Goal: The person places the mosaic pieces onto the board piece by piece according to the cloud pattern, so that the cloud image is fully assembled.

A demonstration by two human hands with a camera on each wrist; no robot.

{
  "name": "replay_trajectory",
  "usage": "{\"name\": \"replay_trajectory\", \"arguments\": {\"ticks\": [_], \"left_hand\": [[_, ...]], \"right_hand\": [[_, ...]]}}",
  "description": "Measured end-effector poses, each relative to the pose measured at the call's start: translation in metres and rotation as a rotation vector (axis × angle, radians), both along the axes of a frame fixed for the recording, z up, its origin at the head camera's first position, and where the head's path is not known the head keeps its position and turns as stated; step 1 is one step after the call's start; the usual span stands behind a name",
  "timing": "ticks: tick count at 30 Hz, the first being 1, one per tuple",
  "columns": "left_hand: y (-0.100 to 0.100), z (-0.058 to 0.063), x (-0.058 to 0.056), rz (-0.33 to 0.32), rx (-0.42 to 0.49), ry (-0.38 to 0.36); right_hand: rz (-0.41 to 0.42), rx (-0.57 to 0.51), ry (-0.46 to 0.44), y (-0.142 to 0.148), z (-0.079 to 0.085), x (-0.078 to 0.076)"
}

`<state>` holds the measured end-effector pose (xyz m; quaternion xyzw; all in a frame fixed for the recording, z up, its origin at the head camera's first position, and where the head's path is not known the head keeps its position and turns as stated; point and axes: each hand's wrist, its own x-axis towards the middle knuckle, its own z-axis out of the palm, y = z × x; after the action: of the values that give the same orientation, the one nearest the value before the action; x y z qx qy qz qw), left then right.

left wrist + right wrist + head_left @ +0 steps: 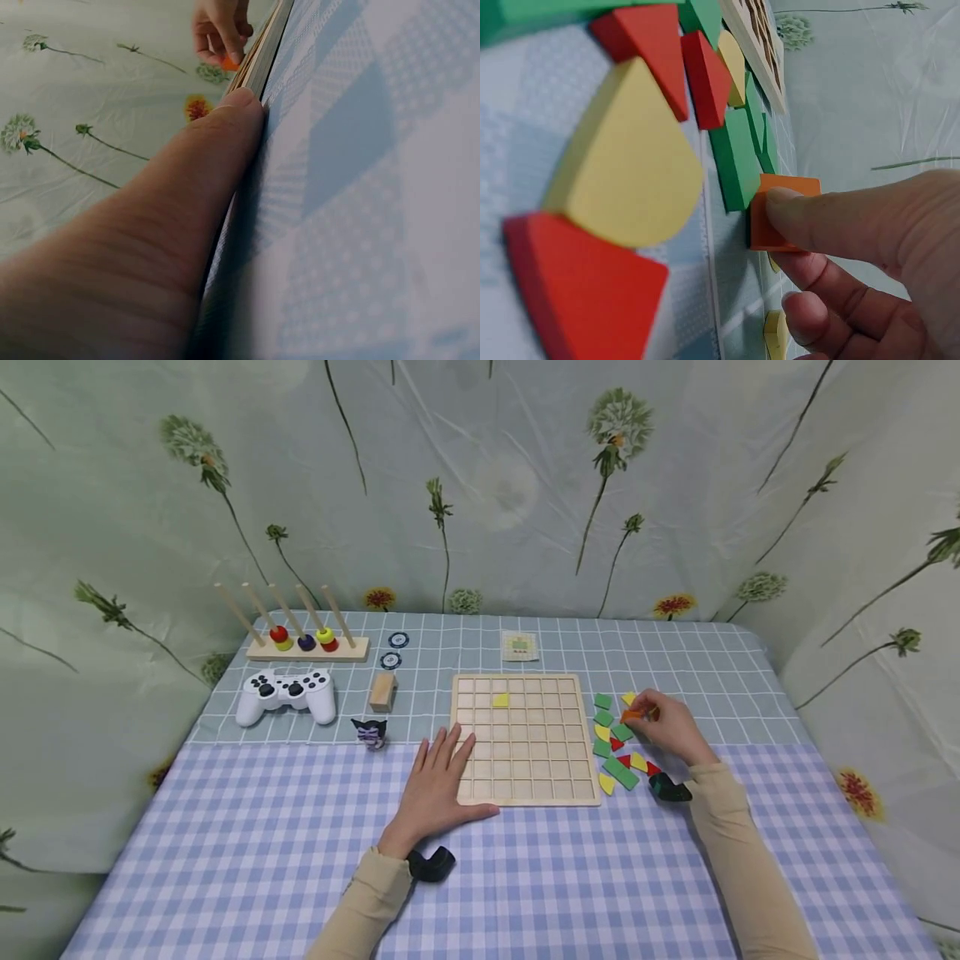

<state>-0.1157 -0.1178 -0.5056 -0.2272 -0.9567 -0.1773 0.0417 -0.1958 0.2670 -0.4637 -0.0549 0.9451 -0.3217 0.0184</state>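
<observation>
currently, an orange block (763, 234) at the right of the scene, pinched between thumb and fingers of the right hand (667, 727); whether it touches the cloth cannot be told. close about it: loose green pieces (621, 772), red pieces (585, 285) and yellow pieces (630, 165), strewn just right of a gridded wooden board (532, 768). one yellow tile (501, 700) in a cell toward the board's far left part. left hand (437, 787) with fingers spread apart, clamped on nothing, resting at the board's near left corner, thumb along the near edge. beyond the board, a printed card (520, 646). left of the board: wooden block (382, 692), figurine (371, 733), white controller (287, 692); farther, two round chips (398, 640) and a peg stand (345, 649) with coloured beads.
</observation>
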Motion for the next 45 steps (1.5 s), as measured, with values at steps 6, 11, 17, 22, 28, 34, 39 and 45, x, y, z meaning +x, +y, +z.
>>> {"name": "replay_trajectory", "arguments": {"ticks": [6, 11, 17, 22, 28, 34, 39, 45], "left_hand": [[0.002, -0.001, -0.001, 0.001, -0.001, 0.005], [0.002, -0.001, -0.001, 0.002, -0.002, -0.006], [0.001, 0.000, -0.001, 0.005, -0.004, -0.011], [0.001, 0.000, -0.001, 0.003, -0.002, -0.010], [0.001, -0.001, -0.001, 0.005, -0.007, 0.000], [0.001, -0.001, -0.001, 0.004, 0.002, 0.011], [0.001, -0.002, 0.000, 0.003, -0.003, 0.022], [0.001, -0.001, -0.001, 0.009, -0.004, 0.017]], "right_hand": [[-0.021, 0.006, 0.039, -0.002, 0.003, 0.004], [-0.011, -0.040, 0.083, -0.013, 0.005, 0.002], [0.070, -0.156, 0.106, -0.044, 0.005, -0.008], [0.114, -0.226, 0.092, -0.077, 0.003, -0.015], [0.117, -0.246, 0.084, -0.110, 0.002, -0.026], [0.137, -0.224, 0.077, -0.134, 0.002, -0.034], [0.123, -0.182, 0.055, -0.145, 0.001, -0.038], [0.137, -0.127, 0.055, -0.151, 0.001, -0.042]]}}
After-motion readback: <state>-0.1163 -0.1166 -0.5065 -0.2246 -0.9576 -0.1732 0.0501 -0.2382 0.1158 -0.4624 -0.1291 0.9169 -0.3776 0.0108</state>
